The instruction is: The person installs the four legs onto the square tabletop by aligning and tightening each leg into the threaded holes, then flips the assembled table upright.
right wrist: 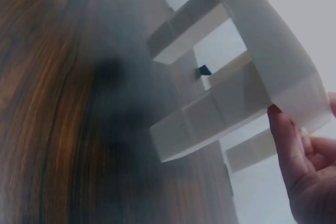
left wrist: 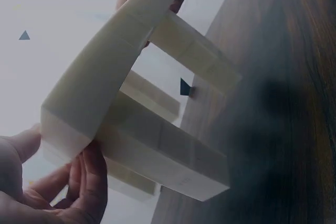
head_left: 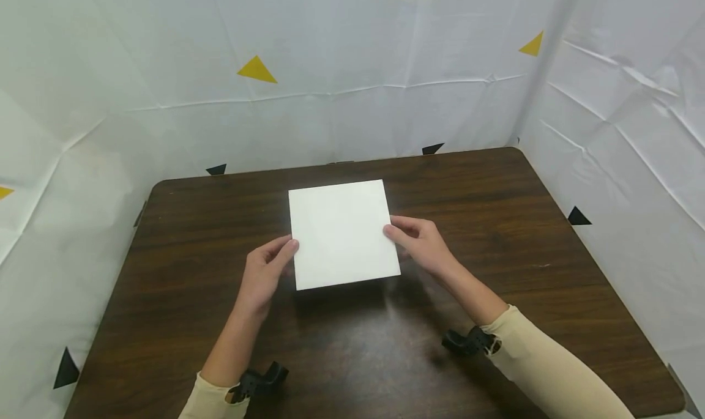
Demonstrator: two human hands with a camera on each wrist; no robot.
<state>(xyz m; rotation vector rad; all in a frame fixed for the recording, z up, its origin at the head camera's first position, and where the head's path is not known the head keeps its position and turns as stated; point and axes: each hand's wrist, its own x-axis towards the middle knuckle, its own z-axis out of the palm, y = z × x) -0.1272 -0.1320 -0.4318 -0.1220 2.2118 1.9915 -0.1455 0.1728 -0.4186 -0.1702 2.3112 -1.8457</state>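
A small white table-shaped piece (head_left: 344, 235) with a square flat top is held between both hands. Its thick legs (left wrist: 168, 145) point down towards the desk and seem to hang above it in both wrist views. On the left side, my left hand (head_left: 261, 278) pinches the top's edge, thumb on the upper face and fingers (left wrist: 94, 179) underneath. My right hand (head_left: 424, 244) grips the opposite edge the same way, its fingers (right wrist: 289, 148) beneath the slab (right wrist: 275, 45). From the head view the legs are hidden under the top.
A dark brown wooden desk (head_left: 496, 235) with rounded corners lies below. White sheeting (head_left: 341, 40) with yellow and black triangles stands along its back and sides. Black wrist mounts (head_left: 468, 341) sit at both cream sleeves (head_left: 551, 358).
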